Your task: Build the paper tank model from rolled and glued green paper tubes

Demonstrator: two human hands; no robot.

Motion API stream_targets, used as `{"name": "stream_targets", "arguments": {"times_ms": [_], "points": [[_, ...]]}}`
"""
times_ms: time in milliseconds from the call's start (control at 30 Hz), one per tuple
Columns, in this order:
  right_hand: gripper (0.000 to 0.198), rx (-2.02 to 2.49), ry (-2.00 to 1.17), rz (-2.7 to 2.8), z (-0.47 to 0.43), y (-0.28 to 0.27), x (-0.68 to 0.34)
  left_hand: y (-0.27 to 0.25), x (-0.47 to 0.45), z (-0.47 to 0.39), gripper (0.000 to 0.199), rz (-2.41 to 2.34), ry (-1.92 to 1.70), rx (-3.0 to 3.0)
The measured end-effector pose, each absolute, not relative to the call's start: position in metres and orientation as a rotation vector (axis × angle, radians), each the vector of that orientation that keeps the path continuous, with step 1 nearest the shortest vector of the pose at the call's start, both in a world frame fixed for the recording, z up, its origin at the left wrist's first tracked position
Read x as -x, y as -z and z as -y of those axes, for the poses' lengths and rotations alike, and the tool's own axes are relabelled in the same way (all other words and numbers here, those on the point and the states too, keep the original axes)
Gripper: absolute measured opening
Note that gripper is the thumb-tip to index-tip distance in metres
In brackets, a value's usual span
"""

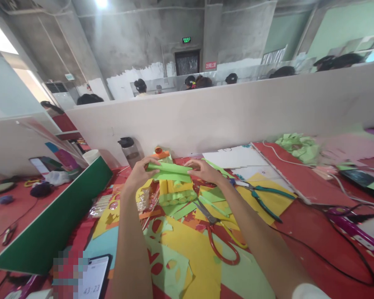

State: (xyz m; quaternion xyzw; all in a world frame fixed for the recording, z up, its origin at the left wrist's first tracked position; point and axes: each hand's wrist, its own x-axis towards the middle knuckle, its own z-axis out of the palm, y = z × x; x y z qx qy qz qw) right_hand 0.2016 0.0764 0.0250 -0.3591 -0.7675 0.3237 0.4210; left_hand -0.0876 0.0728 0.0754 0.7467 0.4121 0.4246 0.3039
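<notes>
Green paper: a folded or rolled strip of green paper (pixel 170 171) is up off the counter (pixel 302 182), held level between both hands, just above the pile of coloured scraps.
Left hand: the left hand (pixel 140 169) is pinched closed on the strip's left end, fingers curled over the top edge.
Right hand: the right hand (pixel 202 169) is closed on the right end, fingertips on top and thumb beneath as far as I can tell.
Handling: looks very light and thin, soft enough to crease or tear; a hold at the 2 ends keeps it taut, and the middle would buckle if squeezed.
Below: a stack of green and yellow folded pieces (pixel 176 193) lies right under the strip.
Tools: red-handled scissors (pixel 220 236) lie near the right forearm; teal pliers (pixel 263 197) lie further right on yellow paper (pixel 276 203).
Left edge: a phone (pixel 95 278) lies by the left forearm.
</notes>
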Motion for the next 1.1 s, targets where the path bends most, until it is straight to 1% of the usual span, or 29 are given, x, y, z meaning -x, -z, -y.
{"name": "stream_targets", "arguments": {"times_ms": [67,200,367,567,700,1100], "points": [[0.023,0.913,-0.801,1.903,-0.076,-0.026,-0.201,-0.08,0.087,-0.068,0.032,-1.124,-1.109,-1.98],[0.023,0.927,-0.776,1.881,-0.075,-0.026,-0.2,-0.086,0.086,-0.063,0.044,-1.196,-1.111,-1.927],[0.024,0.926,-0.776,1.947,-0.07,-0.031,-0.201,-0.085,0.089,-0.063,0.04,-1.187,-1.069,-1.886],[0.035,0.858,-0.838,2.014,-0.066,-0.037,-0.201,-0.085,0.089,-0.062,0.033,-1.131,-1.079,-1.883],[0.035,0.865,-0.82,2.012,-0.067,-0.036,-0.201,-0.083,0.089,-0.062,0.03,-1.098,-1.065,-1.875],[0.036,0.833,-0.85,1.841,-0.069,-0.04,-0.204,-0.076,0.089,-0.067,0.038,-1.08,-1.028,-1.876]]}}
